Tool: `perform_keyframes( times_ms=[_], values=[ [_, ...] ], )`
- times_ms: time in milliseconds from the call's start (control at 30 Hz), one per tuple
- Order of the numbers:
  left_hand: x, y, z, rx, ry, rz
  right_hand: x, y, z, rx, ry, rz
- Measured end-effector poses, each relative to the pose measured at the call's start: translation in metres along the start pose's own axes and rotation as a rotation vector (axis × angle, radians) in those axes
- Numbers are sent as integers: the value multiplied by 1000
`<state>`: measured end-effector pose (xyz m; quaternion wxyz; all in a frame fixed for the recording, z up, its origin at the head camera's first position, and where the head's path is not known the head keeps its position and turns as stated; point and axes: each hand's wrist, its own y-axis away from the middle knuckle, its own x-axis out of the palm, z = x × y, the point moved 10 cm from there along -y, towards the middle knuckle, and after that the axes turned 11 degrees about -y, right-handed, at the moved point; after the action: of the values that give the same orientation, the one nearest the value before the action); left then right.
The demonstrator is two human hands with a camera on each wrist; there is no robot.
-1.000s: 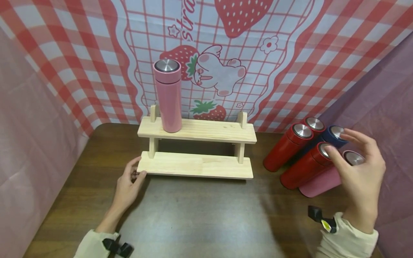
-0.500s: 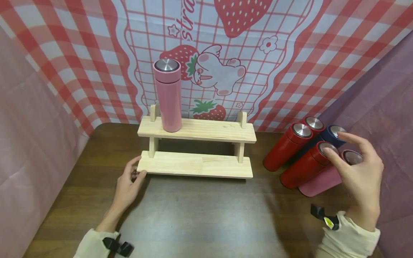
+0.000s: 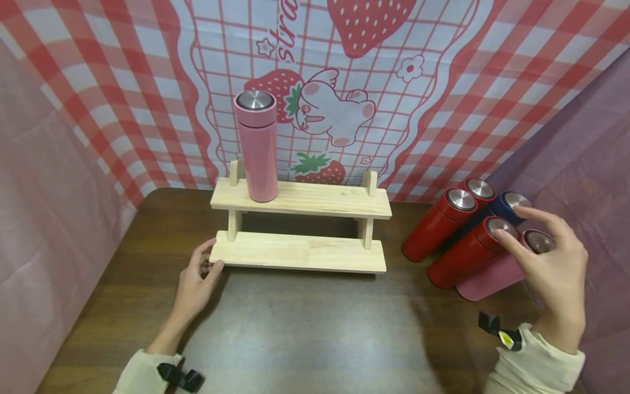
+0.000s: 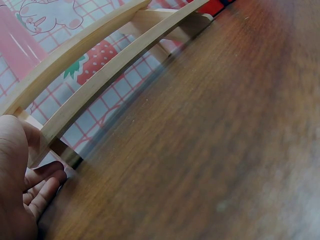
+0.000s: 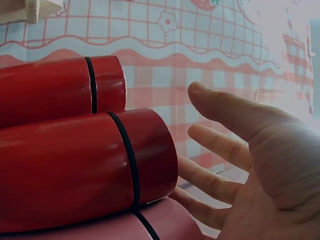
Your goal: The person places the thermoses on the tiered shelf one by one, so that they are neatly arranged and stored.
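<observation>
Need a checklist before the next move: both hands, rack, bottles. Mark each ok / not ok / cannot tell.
1. Pale wooden two-tier rack held: ok; left hand grips its lower left end.
2. Silver-topped pink cylindrical bottle upright: ok; it stands on the rack's upper tier, toward the left.
3. Right hand gripping a bottle: not ok; it is spread open at the group.
4. Grouped bottles well spaced: not ok; three red cylindrical bottles, a navy blue bottle and a second pink bottle crowd together.
5. Right hand touching any bottle: cannot tell; the red ones partly hide it in the right wrist view.
</observation>
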<state>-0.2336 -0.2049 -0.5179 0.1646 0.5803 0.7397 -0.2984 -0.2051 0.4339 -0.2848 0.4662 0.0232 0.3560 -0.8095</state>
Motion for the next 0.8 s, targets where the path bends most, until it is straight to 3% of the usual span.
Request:
perform_keyframes(
  times_ms=[433,800],
  values=[
    [-1,1,-2,4,-3,-6,5,-1,-12,62,86,73],
    [-1,1,-2,3,-8,-1,13,-1,-7,-51,181,157]
  ],
)
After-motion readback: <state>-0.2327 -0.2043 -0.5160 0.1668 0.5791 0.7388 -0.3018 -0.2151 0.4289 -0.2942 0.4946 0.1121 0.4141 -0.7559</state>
